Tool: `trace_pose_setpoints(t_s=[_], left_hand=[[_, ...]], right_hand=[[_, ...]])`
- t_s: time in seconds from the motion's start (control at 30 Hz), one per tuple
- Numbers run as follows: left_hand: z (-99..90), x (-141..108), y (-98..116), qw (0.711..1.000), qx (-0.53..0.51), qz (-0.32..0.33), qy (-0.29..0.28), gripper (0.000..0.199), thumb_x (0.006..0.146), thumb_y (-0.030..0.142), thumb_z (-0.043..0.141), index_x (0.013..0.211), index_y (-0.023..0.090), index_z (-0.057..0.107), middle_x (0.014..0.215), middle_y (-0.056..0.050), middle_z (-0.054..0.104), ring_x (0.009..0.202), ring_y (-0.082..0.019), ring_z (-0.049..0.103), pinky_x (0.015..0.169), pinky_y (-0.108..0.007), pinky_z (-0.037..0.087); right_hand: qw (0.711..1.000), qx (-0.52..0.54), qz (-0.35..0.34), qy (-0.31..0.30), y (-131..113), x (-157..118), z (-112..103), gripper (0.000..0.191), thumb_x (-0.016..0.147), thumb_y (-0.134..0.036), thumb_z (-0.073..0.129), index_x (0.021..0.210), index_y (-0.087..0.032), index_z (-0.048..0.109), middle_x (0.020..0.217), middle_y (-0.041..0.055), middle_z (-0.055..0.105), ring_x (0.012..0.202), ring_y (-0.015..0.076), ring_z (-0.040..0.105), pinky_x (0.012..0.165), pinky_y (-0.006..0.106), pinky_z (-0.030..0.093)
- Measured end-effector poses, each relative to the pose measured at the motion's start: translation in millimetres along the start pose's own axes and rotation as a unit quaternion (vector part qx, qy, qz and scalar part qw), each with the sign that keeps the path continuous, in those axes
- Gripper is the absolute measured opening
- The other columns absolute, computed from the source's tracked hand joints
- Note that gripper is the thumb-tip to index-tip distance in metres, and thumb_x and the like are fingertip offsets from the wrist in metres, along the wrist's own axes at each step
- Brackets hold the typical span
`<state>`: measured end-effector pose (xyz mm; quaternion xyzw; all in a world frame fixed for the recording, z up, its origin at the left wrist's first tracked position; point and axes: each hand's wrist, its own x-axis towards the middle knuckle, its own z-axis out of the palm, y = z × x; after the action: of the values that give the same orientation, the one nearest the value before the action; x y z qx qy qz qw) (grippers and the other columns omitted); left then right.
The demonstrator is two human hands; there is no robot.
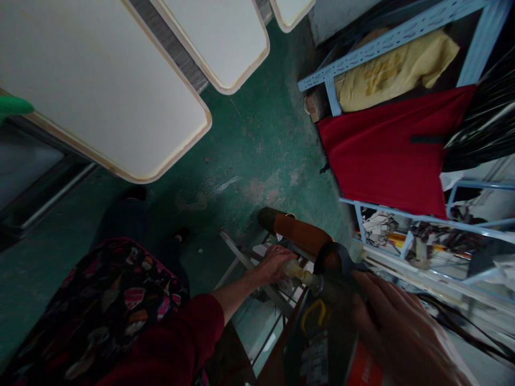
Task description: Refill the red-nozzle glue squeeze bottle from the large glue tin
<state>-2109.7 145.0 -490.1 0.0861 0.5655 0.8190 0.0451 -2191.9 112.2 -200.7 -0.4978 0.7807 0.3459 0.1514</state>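
Observation:
My left hand (277,264), at the end of a red sleeve, is closed round a yellowish translucent piece (296,269). That piece meets a small round metal part on a dark object (333,305) with a yellow loop and an orange label. At the lower right, my right hand (402,327) lies against the dark object's side, its fingers extended and close to the camera. Just beyond my hands is an orange-brown cylinder (303,233) with a dark green end. The lower part of the dark object is dim and blurred.
White boards with tan edges (161,96) occupy the upper left. A blue metal rack (394,37) with a yellowish sack and a red cloth (398,153) stands at the right. Below my left hand is a metal frame (245,260). Green floor (249,150) shows in the middle.

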Motion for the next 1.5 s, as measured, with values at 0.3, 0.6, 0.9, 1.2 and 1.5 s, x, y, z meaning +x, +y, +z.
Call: trace_pose_setpoints(t_s=[0.3,0.6,0.9,1.2,1.5], left_hand=[[2.8,1.6,-1.0,1.000,0.010,-0.001,0.007,0.060,0.066,0.045,0.069,0.119,0.021,0.055,0.119,-0.006,0.059,0.111,-0.026,0.049,0.097,-0.037,0.032],[0.3,4.3,2.0,1.000,0.011,-0.007,-0.009,0.061,0.067,0.049,0.067,0.120,0.022,0.054,0.121,-0.008,0.058,0.114,-0.027,0.048,0.099,-0.039,0.031],[1.7,1.9,-1.1,1.000,0.006,-0.007,-0.007,0.063,0.066,0.049,0.068,0.119,0.019,0.057,0.119,-0.009,0.058,0.111,-0.029,0.048,0.096,-0.041,0.034],[4.0,4.5,-4.2,1.000,0.010,-0.006,0.000,0.062,0.062,0.042,0.073,0.118,0.021,0.057,0.119,-0.008,0.059,0.112,-0.027,0.049,0.097,-0.039,0.034],[-0.3,4.3,1.1,1.000,0.021,0.002,0.006,0.061,0.064,0.043,0.071,0.117,0.017,0.057,0.117,-0.008,0.060,0.110,-0.027,0.049,0.096,-0.038,0.033]], right_hand=[[1.000,0.002,0.009,0.021,0.0,-1.8,3.8,0.032,0.088,-0.029,0.036,0.106,-0.009,0.052,0.094,0.0118,0.065,0.083,0.0209,0.062,0.069,0.031,0.049],[1.000,-0.006,-0.004,0.009,1.0,-2.3,1.9,0.032,0.088,-0.027,0.036,0.107,-0.008,0.052,0.095,0.0130,0.065,0.083,0.0213,0.063,0.068,0.032,0.050],[1.000,0.010,0.011,0.000,0.6,-0.7,0.2,0.031,0.088,-0.028,0.038,0.108,-0.009,0.052,0.097,0.0117,0.064,0.085,0.0210,0.062,0.070,0.031,0.050],[1.000,0.017,0.014,0.005,-0.5,1.1,-1.0,0.030,0.089,-0.028,0.037,0.107,-0.009,0.052,0.095,0.0112,0.064,0.083,0.0201,0.062,0.068,0.031,0.049],[1.000,0.011,0.019,-0.011,-3.2,3.3,-2.9,0.027,0.089,-0.026,0.036,0.105,-0.011,0.052,0.094,0.0096,0.065,0.084,0.0197,0.062,0.069,0.030,0.049]])
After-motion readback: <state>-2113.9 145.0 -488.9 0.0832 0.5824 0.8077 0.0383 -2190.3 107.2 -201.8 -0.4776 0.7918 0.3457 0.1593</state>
